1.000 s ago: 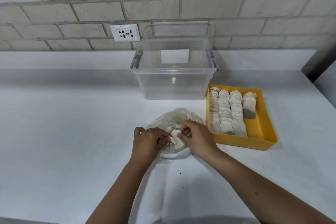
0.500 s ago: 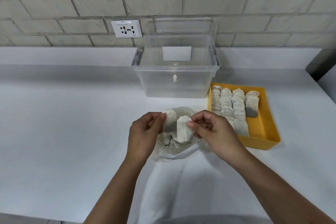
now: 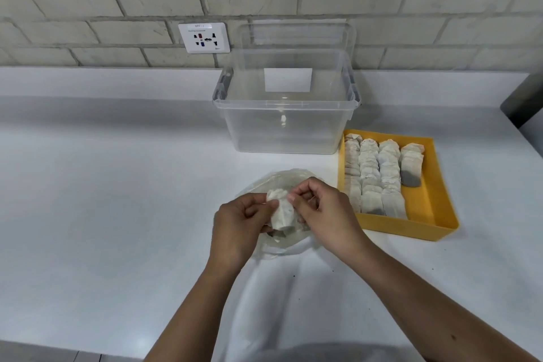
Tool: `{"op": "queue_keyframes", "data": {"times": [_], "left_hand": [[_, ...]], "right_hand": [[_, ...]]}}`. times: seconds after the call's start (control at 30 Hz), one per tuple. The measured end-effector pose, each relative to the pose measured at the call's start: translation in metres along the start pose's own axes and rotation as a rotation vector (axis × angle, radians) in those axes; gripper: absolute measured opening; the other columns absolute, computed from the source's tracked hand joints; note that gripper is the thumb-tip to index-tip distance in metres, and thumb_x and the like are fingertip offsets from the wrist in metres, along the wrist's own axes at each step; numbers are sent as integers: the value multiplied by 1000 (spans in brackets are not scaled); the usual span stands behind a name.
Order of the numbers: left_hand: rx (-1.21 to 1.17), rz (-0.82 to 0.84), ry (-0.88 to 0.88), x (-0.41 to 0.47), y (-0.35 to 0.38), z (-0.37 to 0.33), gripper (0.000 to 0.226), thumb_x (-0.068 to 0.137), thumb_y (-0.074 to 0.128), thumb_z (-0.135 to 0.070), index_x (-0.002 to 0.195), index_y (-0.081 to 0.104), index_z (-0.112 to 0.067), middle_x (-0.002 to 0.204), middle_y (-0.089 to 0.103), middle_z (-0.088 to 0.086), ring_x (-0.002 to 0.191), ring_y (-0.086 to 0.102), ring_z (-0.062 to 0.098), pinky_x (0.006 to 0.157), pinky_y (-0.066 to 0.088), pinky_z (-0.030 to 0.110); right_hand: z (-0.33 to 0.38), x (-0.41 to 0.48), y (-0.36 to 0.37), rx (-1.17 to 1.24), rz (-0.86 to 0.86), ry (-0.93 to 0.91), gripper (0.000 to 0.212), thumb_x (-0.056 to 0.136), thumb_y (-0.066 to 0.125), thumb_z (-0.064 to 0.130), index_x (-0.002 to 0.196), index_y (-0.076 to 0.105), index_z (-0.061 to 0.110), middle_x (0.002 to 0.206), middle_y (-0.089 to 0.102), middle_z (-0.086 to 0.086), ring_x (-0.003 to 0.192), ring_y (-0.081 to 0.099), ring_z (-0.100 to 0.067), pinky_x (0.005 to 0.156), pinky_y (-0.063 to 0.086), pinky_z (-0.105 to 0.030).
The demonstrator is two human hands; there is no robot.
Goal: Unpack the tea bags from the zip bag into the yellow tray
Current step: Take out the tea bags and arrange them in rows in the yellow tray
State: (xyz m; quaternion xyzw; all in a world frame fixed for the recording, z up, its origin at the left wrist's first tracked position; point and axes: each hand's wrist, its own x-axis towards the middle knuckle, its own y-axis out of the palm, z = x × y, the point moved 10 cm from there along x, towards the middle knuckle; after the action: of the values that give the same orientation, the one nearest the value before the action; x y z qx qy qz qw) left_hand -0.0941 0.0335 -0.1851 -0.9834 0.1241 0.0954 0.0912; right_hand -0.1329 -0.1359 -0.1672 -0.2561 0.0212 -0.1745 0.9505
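A clear zip bag (image 3: 279, 182) lies crumpled on the white counter, with a few tea bags still inside under my hands. Above it I hold white tea bags (image 3: 282, 210) between both hands. My left hand (image 3: 239, 225) pinches them from the left and my right hand (image 3: 326, 214) pinches their top from the right. The yellow tray (image 3: 426, 200) sits to the right, holding several rows of tea bags (image 3: 379, 173) laid side by side, with bare yellow floor along its right side.
An empty clear plastic tub (image 3: 286, 114) stands behind the zip bag against the brick wall. A white wall socket (image 3: 204, 37) is mounted to its left. A dark object (image 3: 521, 103) sits at the far right edge of the counter.
Both hands lifted tea bags out of the zip bag, held them apart half a second ago, and have now brought them together lower, just above the bag.
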Motion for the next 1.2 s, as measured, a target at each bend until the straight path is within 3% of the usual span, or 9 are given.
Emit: {"op": "queue_keyframes", "data": {"times": [0.1,0.23,0.33,0.43,0.6,0.73,0.83,0.97,1.2], "left_hand": [[76,-133,46,7,-22,3,7,91,71,-25,91,74,-19,73,76,2,74,74,22,84,59,47],[131,-186,53,7,-30,5,8,94,66,-26,89,71,-23,77,76,-3,79,73,21,83,58,45],[169,-187,60,5,-28,7,7,93,65,-24,88,70,-23,78,75,-3,79,72,24,82,57,46],[166,-189,52,6,-30,8,7,94,65,-24,89,71,-24,78,76,-4,80,72,24,83,57,46],[115,-199,72,4,-35,-2,9,95,64,-25,90,72,-26,79,76,-4,82,72,22,87,58,47],[150,-49,68,8,-20,-3,12,90,64,-37,90,72,-28,79,74,5,84,68,34,87,57,51],[223,117,42,4,2,-2,10,93,65,-30,90,74,-26,74,72,7,78,67,33,86,57,51],[60,212,-80,-6,22,8,13,96,63,-18,97,76,-14,66,64,-1,65,62,11,77,62,37],[-9,229,-118,-8,25,6,6,88,74,-18,94,77,-19,81,76,12,73,69,14,73,61,28]], "right_hand": [[-7,4,17,-281,119,-77,17,97,52,16,109,65,13,102,63,2,97,62,-18,88,49,-31],[-34,2,50,-564,323,-59,35,91,63,26,124,59,18,124,52,-1,118,48,-23,99,37,-28],[-39,7,49,-502,269,-50,39,84,70,33,120,62,21,119,54,0,112,52,-23,97,40,-30],[-28,6,42,-544,198,-145,21,93,61,26,109,69,16,109,62,-3,102,58,-22,93,41,-30],[9,-17,6,-512,-6,-334,7,93,62,22,89,66,18,86,61,5,71,59,-12,60,49,-24],[19,-28,-6,-339,208,-258,12,99,51,26,88,55,22,84,52,13,73,49,-5,63,39,-18],[17,-30,4,-199,364,-170,13,99,51,27,88,55,22,83,58,9,77,56,-8,69,45,-29],[15,-20,-4,-229,204,-165,12,97,54,24,87,55,19,74,57,11,70,53,-5,64,41,-23],[17,-11,2,-229,148,-167,10,96,56,23,89,55,17,73,55,14,67,52,-3,62,40,-21]]}}
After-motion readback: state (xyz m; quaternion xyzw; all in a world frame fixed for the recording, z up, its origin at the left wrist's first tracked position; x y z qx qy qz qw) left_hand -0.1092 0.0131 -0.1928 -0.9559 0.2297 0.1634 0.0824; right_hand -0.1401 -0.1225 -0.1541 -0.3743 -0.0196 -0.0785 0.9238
